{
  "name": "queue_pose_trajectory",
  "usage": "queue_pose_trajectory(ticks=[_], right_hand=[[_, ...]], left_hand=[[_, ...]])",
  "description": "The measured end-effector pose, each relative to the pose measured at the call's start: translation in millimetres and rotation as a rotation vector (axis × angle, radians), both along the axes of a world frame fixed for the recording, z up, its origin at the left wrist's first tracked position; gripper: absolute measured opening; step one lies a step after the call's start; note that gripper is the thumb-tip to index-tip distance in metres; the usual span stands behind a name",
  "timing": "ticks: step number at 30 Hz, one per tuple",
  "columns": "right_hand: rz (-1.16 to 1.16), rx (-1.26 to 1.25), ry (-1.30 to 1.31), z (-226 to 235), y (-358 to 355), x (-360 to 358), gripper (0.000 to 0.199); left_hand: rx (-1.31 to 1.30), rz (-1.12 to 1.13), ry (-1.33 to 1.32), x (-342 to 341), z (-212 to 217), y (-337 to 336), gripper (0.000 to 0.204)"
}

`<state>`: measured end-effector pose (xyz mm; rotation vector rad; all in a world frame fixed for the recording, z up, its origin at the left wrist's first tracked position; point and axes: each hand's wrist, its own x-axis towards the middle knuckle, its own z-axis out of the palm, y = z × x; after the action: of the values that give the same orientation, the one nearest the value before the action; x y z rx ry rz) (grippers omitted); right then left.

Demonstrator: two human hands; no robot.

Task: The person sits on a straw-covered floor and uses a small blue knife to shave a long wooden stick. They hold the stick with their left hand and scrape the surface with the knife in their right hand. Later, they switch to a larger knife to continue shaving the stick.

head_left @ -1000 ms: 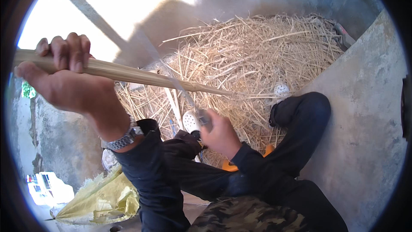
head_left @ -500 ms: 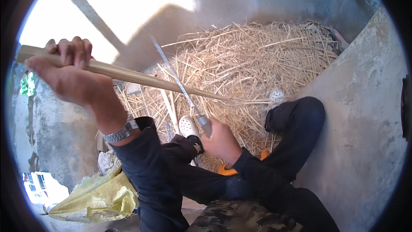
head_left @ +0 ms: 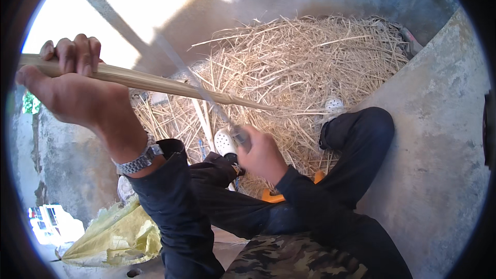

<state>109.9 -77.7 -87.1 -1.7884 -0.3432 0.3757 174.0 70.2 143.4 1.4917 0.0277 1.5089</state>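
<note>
Two hands work one long bamboo stick [head_left: 170,83], which runs from the upper left across to the middle of the view, above a heap of dry straw [head_left: 305,72]. At the far left a yellow sack [head_left: 116,232] lies crumpled on the ground by the person's leg. Just above it, the left hand [head_left: 72,88] is raised, its fingers [head_left: 77,54] curled tight over the thick end of the stick, a metal watch [head_left: 138,161] on the wrist. Further right, a thin blade [head_left: 194,85] slants down across the stick to the right hand [head_left: 263,154], which is closed around the knife's handle; the blade looks to meet the stick near its thinner half, though blur makes the exact contact hard to tell. A white shoe [head_left: 225,142] shows just left of that hand, another [head_left: 334,105] lies at the straw's edge beyond the right knee, and something orange [head_left: 273,195] peeks from under the leg. On the right rises a bare concrete wall [head_left: 439,139].

My judgement: the blade sits close above the knees and foot, so a slip off the smooth stick could swing it into a leg. The left hand holds only one end, so the stick might twist or dip under pressure and throw the cut off line.
</note>
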Motion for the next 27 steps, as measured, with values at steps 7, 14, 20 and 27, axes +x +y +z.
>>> queue_pose_trajectory(ticks=[7,14,20,27], right_hand=[[-0.093,-0.122,0.018,-33,-3,8,0.023],[0.176,0.472,0.823,-51,-28,14,0.031],[0.017,0.125,0.100,10,-3,10,0.029],[-0.104,0.065,0.104,-35,-2,12,0.025]], left_hand=[[0.011,-0.104,-0.072,1,9,31,0.044],[0.116,-0.707,-0.059,-2,13,14,0.026],[0.090,-0.669,-0.055,7,14,32,0.033],[0.056,-0.309,-0.018,11,7,19,0.034]])
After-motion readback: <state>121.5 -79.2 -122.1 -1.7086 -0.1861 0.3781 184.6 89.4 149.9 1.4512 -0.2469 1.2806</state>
